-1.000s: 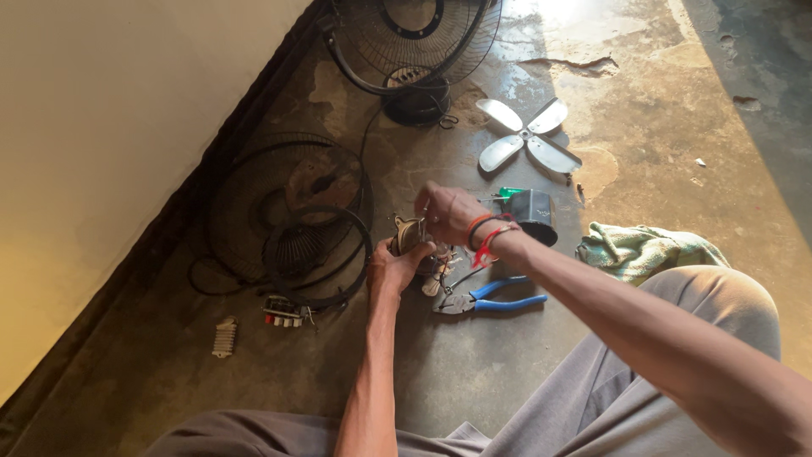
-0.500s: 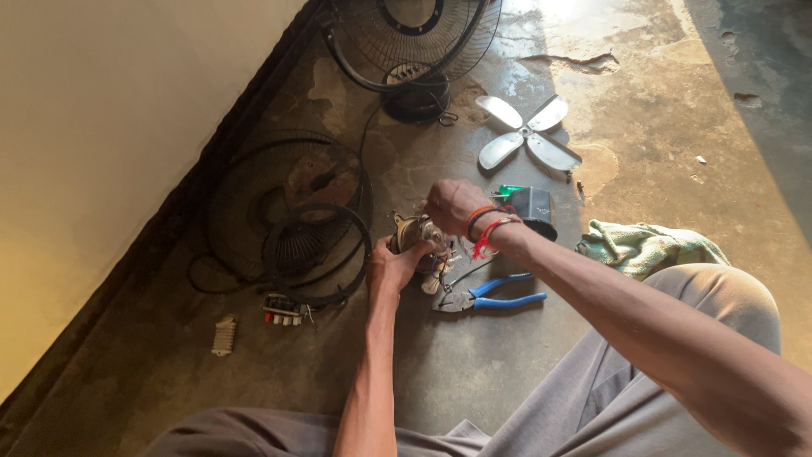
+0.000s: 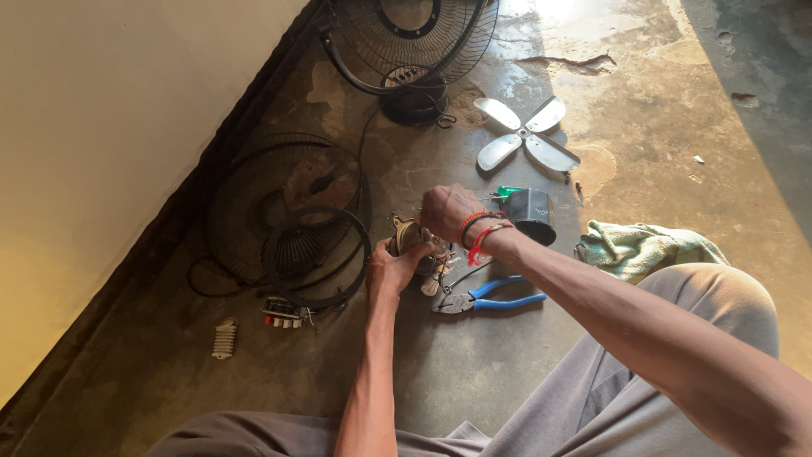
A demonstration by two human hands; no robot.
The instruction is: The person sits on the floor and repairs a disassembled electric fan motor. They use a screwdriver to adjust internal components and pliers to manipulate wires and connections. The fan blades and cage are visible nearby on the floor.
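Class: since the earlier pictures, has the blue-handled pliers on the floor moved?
No. The blue-handled pliers lie in the same place below the black housing, beside the green cloth.

left hand (image 3: 391, 269) cupping a small fan motor (image 3: 412, 237) from below | right hand (image 3: 446, 211) closed on top of it | blue-handled pliers (image 3: 486, 300) on the concrete floor (image 3: 474, 381) just beside | white fan blade (image 3: 526, 135) further back

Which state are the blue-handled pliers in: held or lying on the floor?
Lying on the floor: the blue-handled pliers rest flat below both hands, untouched.
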